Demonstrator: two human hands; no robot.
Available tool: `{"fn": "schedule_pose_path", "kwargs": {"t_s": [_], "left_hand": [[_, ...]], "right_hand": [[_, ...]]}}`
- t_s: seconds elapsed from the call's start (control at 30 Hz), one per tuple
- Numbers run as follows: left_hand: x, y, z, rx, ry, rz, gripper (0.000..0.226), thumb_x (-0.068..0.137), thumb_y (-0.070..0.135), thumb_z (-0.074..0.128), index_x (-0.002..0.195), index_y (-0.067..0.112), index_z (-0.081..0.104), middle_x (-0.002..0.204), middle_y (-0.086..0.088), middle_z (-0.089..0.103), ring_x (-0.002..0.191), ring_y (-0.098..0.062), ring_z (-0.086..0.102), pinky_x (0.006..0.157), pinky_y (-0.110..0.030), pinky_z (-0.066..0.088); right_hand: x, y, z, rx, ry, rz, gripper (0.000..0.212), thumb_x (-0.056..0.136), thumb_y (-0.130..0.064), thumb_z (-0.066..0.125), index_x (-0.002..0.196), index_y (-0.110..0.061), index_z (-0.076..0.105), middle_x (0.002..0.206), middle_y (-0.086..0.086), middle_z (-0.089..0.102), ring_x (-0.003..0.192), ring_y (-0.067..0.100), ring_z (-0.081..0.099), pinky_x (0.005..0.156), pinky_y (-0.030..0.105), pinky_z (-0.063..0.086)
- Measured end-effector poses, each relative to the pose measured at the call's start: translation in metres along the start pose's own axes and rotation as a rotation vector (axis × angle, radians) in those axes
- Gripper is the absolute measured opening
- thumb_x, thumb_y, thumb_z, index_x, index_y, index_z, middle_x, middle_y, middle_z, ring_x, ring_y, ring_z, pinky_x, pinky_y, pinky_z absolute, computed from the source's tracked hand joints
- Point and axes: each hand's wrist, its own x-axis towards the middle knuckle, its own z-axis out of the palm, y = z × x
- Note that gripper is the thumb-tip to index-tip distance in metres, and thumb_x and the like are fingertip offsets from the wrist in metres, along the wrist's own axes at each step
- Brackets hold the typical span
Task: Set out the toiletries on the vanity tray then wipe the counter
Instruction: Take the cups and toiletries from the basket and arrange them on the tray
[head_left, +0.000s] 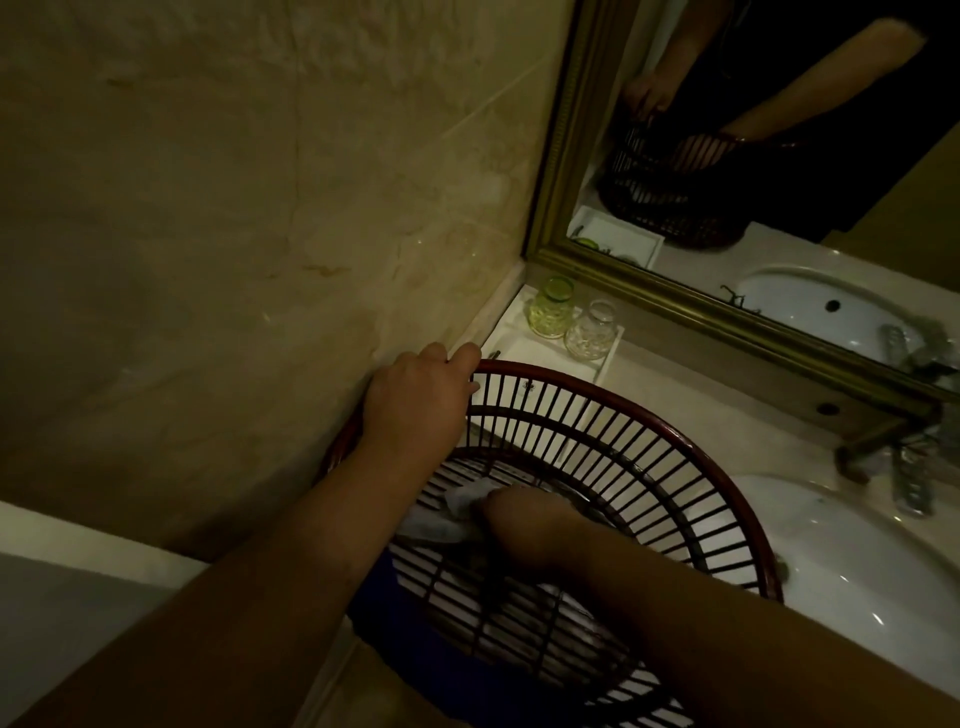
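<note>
A dark red slatted basket (649, 415) is tipped up on the counter between wall and sink. My left hand (421, 389) grips its far rim by the wall. My right hand (524, 519) reaches inside the basket and closes on a pale cloth (452, 514) lying on the basket floor. Behind the basket a white vanity tray (605, 364) sits in the corner, holding a green glass jar (551, 307) and a clear glass jar (589, 330). The tray's near part is hidden by the basket.
A white sink basin (857, 561) lies to the right, with a metal tap (909, 478) behind it. A gold-framed mirror (727, 312) runs along the back wall. A tiled wall (260, 208) closes the left side. Something blue (384, 587) shows under the basket.
</note>
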Motion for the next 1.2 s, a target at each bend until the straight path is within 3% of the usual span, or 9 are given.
{"fn": "schedule_pose_path", "kwargs": {"t_s": [0.13,0.27,0.4,0.53,0.67,0.77,0.9,1.07,1.2], "left_hand": [[0.0,0.001,-0.004,-0.024,-0.003,0.004,0.024,0.098,0.037,0.059,0.114,0.019,0.059,0.089,-0.01,0.062,0.07,-0.031,0.057,0.054,-0.036,0.044],[0.002,0.001,-0.006,-0.032,-0.016,0.005,0.026,0.093,0.035,0.067,0.111,0.017,0.061,0.085,-0.012,0.061,0.067,-0.035,0.057,0.052,-0.037,0.044],[0.002,0.002,-0.008,-0.028,-0.017,0.012,0.025,0.09,0.031,0.073,0.107,0.015,0.065,0.079,-0.013,0.061,0.06,-0.034,0.056,0.05,-0.036,0.042],[0.003,0.003,-0.013,-0.09,-0.027,-0.017,0.024,0.09,0.03,0.073,0.107,0.016,0.065,0.083,-0.014,0.063,0.064,-0.036,0.06,0.053,-0.038,0.046],[-0.001,0.004,-0.017,-0.309,0.075,-0.034,0.038,0.077,0.003,0.081,0.101,0.022,0.058,0.075,-0.014,0.061,0.058,-0.038,0.06,0.05,-0.047,0.055],[0.002,0.004,-0.013,-0.19,0.072,-0.016,0.021,0.08,0.013,0.083,0.098,0.013,0.07,0.071,-0.011,0.059,0.052,-0.033,0.055,0.044,-0.04,0.049],[0.001,0.002,-0.005,-0.098,0.046,-0.006,0.018,0.087,0.028,0.076,0.099,0.018,0.067,0.074,-0.007,0.057,0.056,-0.029,0.053,0.047,-0.034,0.041],[0.004,0.003,-0.003,-0.102,0.035,-0.048,0.022,0.08,0.027,0.082,0.096,0.017,0.07,0.072,-0.007,0.058,0.056,-0.031,0.055,0.047,-0.037,0.046],[0.004,0.001,0.001,-0.114,0.088,-0.011,0.014,0.091,0.028,0.071,0.102,0.019,0.069,0.075,-0.003,0.053,0.062,-0.027,0.051,0.05,-0.041,0.046]], "right_hand": [[-0.035,0.015,-0.032,-0.065,0.093,0.057,0.035,0.091,-0.021,0.071,0.123,-0.021,0.055,0.106,0.002,0.062,0.094,0.023,0.06,0.076,0.034,0.048],[-0.07,0.026,-0.072,-0.105,0.216,0.026,0.035,0.091,-0.018,0.066,0.125,-0.02,0.061,0.115,0.006,0.064,0.104,0.025,0.06,0.084,0.034,0.048],[-0.097,0.029,-0.106,-0.214,0.356,-0.041,0.022,0.088,-0.022,0.065,0.111,-0.022,0.069,0.106,0.001,0.059,0.098,0.023,0.059,0.073,0.035,0.049],[-0.111,0.026,-0.139,-0.219,0.601,-0.155,0.028,0.091,-0.025,0.067,0.119,-0.028,0.07,0.105,-0.003,0.06,0.094,0.015,0.056,0.068,0.034,0.054],[-0.09,0.033,-0.176,-0.275,0.763,-0.22,0.031,0.094,-0.024,0.063,0.124,-0.023,0.07,0.112,0.003,0.062,0.097,0.018,0.059,0.072,0.036,0.055],[-0.061,0.05,-0.195,-0.352,0.75,-0.147,0.031,0.095,-0.02,0.063,0.125,-0.022,0.072,0.114,0.005,0.062,0.1,0.023,0.061,0.075,0.042,0.057],[-0.011,0.088,-0.199,-0.398,0.636,-0.057,0.033,0.101,-0.023,0.056,0.131,-0.025,0.068,0.119,0.003,0.057,0.105,0.023,0.058,0.083,0.042,0.055],[0.051,0.136,-0.177,-0.444,0.51,0.002,0.031,0.101,-0.024,0.054,0.13,-0.027,0.067,0.119,0.003,0.053,0.097,0.026,0.062,0.08,0.042,0.055],[0.097,0.16,-0.147,-0.468,0.367,-0.068,0.034,0.1,-0.017,0.053,0.131,-0.018,0.066,0.117,0.008,0.051,0.097,0.028,0.059,0.075,0.04,0.056]]}}
